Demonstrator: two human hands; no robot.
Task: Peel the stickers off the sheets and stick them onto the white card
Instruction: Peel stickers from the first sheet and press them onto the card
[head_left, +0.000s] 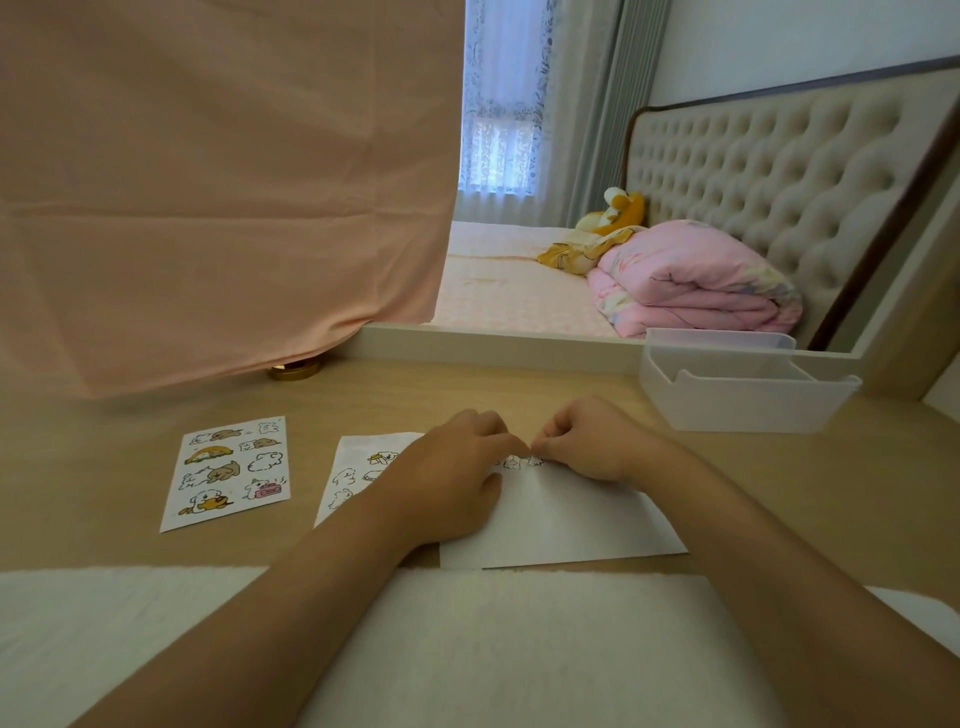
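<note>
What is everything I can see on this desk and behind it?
left sticker sheet: one, white with cartoon animals, desk left
second sticker sheet: one, white, partly under left hand
white card: one, desk centre
sticker: one, outline drawing, card's far edge
organiser tray: one, clear, desk far right
cloth: one, peach, hanging left
quilt: one, pink, folded on bed
plush toy: one, yellow, behind quilt
left hand: rests on card
right hand: pinches sticker

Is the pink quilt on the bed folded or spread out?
Folded: the pink quilt lies in stacked layers beside the tufted headboard.
</note>
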